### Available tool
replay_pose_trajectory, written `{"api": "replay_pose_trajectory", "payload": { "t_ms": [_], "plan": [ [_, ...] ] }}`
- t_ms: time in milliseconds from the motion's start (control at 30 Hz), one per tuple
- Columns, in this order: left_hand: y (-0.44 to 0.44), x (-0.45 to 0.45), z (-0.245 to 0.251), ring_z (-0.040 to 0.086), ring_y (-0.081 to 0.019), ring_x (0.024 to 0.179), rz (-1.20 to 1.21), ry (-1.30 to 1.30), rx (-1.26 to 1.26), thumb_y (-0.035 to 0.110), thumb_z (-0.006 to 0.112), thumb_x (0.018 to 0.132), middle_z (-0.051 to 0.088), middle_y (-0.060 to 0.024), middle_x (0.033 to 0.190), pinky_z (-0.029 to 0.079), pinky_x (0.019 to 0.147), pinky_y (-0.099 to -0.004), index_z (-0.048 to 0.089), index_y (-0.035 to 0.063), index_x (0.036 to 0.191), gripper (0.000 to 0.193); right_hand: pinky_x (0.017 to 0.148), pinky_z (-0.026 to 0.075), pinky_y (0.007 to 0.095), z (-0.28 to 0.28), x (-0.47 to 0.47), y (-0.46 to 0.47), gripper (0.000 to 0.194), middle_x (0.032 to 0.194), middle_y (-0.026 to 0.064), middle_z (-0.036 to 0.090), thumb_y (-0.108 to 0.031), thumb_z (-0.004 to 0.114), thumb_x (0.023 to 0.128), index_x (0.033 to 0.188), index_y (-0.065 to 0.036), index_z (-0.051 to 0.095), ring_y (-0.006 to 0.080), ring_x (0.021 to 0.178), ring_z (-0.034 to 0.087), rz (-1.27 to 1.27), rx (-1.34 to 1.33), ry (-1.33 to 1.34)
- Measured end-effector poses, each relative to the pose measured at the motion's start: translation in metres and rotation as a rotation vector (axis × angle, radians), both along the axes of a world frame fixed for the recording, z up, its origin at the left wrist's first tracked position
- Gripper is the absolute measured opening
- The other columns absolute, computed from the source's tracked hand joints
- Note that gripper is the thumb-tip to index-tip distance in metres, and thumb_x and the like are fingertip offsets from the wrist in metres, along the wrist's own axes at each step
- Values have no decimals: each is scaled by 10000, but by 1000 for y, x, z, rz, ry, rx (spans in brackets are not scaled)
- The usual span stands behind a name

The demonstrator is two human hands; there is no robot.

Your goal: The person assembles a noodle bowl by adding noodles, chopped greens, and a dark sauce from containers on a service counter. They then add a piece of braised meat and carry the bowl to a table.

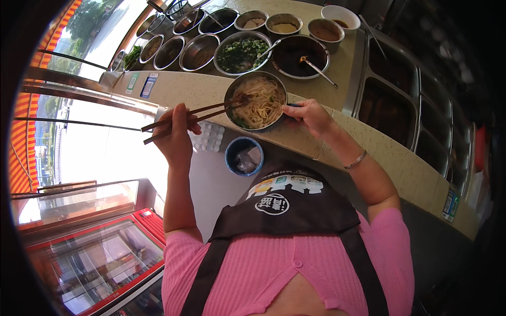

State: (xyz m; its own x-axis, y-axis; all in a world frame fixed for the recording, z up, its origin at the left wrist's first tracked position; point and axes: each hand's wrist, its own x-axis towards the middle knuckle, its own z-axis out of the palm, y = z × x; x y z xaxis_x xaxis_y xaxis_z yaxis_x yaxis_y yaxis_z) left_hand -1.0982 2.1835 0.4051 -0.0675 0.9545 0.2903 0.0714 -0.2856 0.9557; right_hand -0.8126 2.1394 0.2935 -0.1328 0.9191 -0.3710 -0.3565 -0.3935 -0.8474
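Observation:
Wooden chopsticks rest in the grip of my left hand. Their tips reach into noodles with a dark brown sauce and some chopped greens. The noodles lie in a round metal bowl at the edge of the counter. My right hand holds the bowl at its right side, thumb by the rim, around what looks like a dark handle. Just beyond the bowl stand a basin of chopped scallions in liquid and a basin of dark sauce, each with a spoon.
More metal condiment bowls line the counter, with a white bowl behind. Deep steel food wells are at right. Below are a blue-rimmed bin and an egg tray. A red-framed display freezer stands lower left.

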Motion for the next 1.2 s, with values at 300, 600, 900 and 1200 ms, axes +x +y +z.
{"api": "replay_pose_trajectory", "payload": {
  "t_ms": [300,600,900,1200],
  "plan": [
    [-18,19,-23,549,-122,481,-144,51,-3,124,587,930,634,-109,662,442,463,-228,609,-15,848,164,631,463,235,2,-5,-3,198,783,25,638,-198,712,837,855,-1,696,84,665,534,-105,11,36],
    [15,3,-10,562,-107,533,-373,-87,-8,91,572,934,651,-108,707,451,497,-218,619,-15,886,126,648,473,216,-9,-17,-12,205,774,69,648,-137,706,829,837,64,670,96,654,568,-218,58,81],
    [44,13,25,574,-90,580,-582,66,31,87,605,912,643,-72,707,442,517,-194,649,-29,889,127,666,509,229,5,-24,-65,222,849,134,679,-106,682,845,883,112,660,132,753,631,-354,32,65],
    [81,153,70,615,-116,689,-1656,257,562,48,639,870,631,-72,801,499,585,-236,663,-34,899,90,760,530,266,28,-30,-101,228,915,145,683,-102,673,849,950,103,664,157,815,643,-387,81,44]
  ]
}}
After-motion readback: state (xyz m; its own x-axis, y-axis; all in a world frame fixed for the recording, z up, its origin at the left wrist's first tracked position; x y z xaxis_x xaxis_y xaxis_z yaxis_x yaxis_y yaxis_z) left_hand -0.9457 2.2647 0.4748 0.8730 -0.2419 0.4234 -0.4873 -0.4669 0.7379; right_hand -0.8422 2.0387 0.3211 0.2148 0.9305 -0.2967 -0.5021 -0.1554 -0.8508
